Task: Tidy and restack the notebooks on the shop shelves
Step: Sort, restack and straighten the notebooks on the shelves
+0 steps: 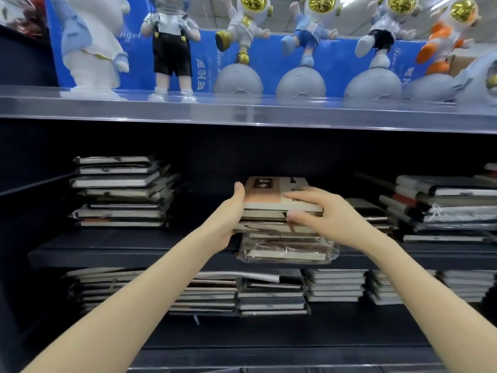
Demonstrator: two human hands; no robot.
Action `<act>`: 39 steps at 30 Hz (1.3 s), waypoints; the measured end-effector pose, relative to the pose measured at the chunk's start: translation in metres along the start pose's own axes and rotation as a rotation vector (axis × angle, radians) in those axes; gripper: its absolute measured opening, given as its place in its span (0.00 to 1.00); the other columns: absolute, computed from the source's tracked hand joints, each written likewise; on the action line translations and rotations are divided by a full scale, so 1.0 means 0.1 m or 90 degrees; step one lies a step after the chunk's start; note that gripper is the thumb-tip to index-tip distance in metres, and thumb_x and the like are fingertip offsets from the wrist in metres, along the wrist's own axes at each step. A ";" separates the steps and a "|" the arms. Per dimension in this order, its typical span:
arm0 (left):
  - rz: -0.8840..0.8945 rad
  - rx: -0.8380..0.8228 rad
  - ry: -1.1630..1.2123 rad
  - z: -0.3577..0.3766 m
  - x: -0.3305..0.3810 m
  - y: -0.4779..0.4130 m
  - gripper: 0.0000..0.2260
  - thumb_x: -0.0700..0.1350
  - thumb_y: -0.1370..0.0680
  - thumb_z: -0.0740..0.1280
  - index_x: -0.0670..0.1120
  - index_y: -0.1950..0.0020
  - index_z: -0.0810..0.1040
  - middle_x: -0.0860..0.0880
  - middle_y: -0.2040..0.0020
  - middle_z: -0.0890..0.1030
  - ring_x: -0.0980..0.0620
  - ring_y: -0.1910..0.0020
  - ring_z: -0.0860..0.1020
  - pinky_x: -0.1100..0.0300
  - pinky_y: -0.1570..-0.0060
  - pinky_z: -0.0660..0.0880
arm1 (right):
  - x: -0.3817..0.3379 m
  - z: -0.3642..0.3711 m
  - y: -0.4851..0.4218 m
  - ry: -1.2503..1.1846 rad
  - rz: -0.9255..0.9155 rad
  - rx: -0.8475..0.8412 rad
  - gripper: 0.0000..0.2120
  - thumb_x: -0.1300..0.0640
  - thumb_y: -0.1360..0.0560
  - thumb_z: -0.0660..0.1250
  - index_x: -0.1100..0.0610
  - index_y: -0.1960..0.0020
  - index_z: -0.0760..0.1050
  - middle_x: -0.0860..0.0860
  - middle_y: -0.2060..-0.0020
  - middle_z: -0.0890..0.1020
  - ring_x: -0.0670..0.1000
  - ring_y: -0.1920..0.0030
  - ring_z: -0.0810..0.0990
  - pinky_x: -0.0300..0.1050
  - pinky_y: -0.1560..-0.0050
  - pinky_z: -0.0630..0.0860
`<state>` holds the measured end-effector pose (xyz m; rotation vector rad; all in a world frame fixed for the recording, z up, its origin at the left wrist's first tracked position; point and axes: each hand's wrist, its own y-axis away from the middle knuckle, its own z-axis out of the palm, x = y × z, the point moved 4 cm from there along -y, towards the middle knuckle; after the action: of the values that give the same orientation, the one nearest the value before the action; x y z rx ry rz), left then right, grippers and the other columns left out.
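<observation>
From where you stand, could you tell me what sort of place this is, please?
Most likely a stationery or gift shop: stacked notebooks on dark shelves, and a row of astronaut figurines displayed above.

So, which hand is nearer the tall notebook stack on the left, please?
Left. The left hand is right of that stack, gripping the central pile; the right hand is farther right.
</observation>
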<state>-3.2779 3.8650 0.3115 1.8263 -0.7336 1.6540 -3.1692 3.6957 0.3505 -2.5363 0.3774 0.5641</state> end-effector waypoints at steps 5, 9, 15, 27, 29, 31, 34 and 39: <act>0.003 -0.010 0.021 0.13 0.04 0.00 0.35 0.69 0.24 0.48 0.46 0.28 0.67 0.45 0.32 0.73 0.47 0.33 0.71 0.48 0.31 0.65 | 0.19 -0.10 -0.11 -0.049 0.004 -0.024 0.19 0.45 0.26 0.68 0.39 0.36 0.73 0.40 0.36 0.74 0.41 0.34 0.70 0.40 0.34 0.65; 0.029 -0.053 0.046 0.21 0.11 0.06 0.28 0.64 0.20 0.48 0.46 0.38 0.75 0.46 0.45 0.82 0.49 0.45 0.79 0.53 0.40 0.73 | 0.33 -0.10 -0.08 -0.063 0.008 -0.006 0.17 0.45 0.25 0.66 0.36 0.36 0.72 0.37 0.37 0.71 0.42 0.33 0.69 0.47 0.34 0.70; 0.082 -0.123 -0.024 0.09 0.00 0.20 0.23 0.61 0.19 0.48 0.52 0.38 0.76 0.52 0.41 0.81 0.53 0.39 0.76 0.49 0.32 0.67 | 0.28 -0.10 -0.07 -0.063 -0.013 0.024 0.16 0.46 0.25 0.66 0.37 0.37 0.73 0.41 0.34 0.73 0.43 0.36 0.71 0.45 0.37 0.71; 0.180 -0.023 -0.010 -0.16 -0.07 0.38 0.25 0.60 0.20 0.51 0.51 0.26 0.62 0.49 0.28 0.68 0.51 0.29 0.66 0.50 0.29 0.63 | -0.03 -0.13 0.18 0.076 -0.149 0.215 0.12 0.52 0.23 0.65 0.50 0.41 0.80 0.42 0.49 0.82 0.40 0.49 0.79 0.32 0.46 0.73; 0.208 0.006 0.017 -0.24 -0.01 0.48 0.24 0.59 0.19 0.51 0.52 0.25 0.62 0.49 0.30 0.70 0.51 0.30 0.67 0.50 0.30 0.64 | -0.16 -0.08 0.20 0.058 -0.212 0.274 0.11 0.53 0.22 0.65 0.54 0.42 0.81 0.42 0.50 0.82 0.39 0.49 0.78 0.29 0.45 0.72; 0.237 0.009 0.067 -0.31 0.06 0.61 0.24 0.59 0.20 0.52 0.53 0.26 0.63 0.51 0.33 0.71 0.52 0.32 0.69 0.51 0.31 0.66 | -0.31 0.00 0.18 0.029 -0.270 0.305 0.13 0.52 0.23 0.64 0.57 0.43 0.81 0.42 0.50 0.81 0.37 0.45 0.75 0.31 0.38 0.69; 0.283 0.046 0.097 -0.55 0.12 0.77 0.25 0.60 0.23 0.55 0.49 0.30 0.70 0.51 0.32 0.72 0.53 0.33 0.71 0.52 0.31 0.66 | -0.58 0.21 0.10 0.021 -0.334 0.287 0.15 0.52 0.22 0.61 0.58 0.42 0.80 0.48 0.48 0.83 0.47 0.42 0.79 0.47 0.34 0.71; 0.278 0.091 -0.008 -1.08 0.00 0.83 0.19 0.58 0.22 0.56 0.52 0.39 0.78 0.51 0.37 0.77 0.55 0.37 0.73 0.56 0.33 0.67 | -1.00 0.64 -0.03 0.082 -0.360 0.280 0.16 0.51 0.23 0.60 0.60 0.46 0.81 0.53 0.52 0.84 0.55 0.49 0.82 0.56 0.44 0.78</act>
<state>-3.4126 3.8855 0.3236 1.8676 -1.1069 2.0119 -3.2757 3.7478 0.3472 -2.1133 -0.1643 0.0841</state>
